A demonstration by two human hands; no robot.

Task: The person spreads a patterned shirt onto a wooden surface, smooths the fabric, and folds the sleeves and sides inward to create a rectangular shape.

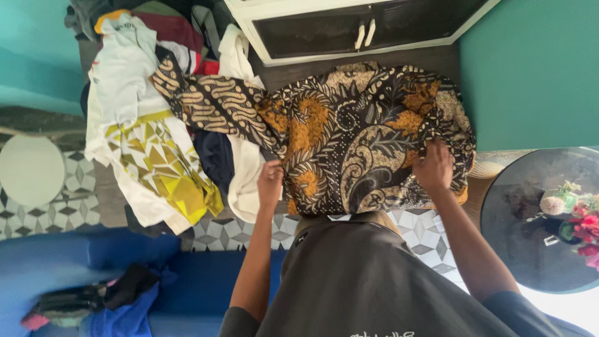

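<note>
Spread out flat across the dark floor (430,59), a big brown, black and orange patterned cloth shirt (349,137), likely so both edges can be reached at once. Left hand (269,181) closed, pinching the near left edge of the shirt. Right hand (435,167) closed too, fingers bunched on the near right edge. Shirt just in front of both hands, touching them, with one sleeve stretched off to the left over a heap of other clothes (143,125). White and yellow top (159,162) lying in that heap, well left of the left hand. White cabinet with two handles (349,28) behind the shirt. Round glass tabletop with pink flowers (530,249) off to the right.
</note>
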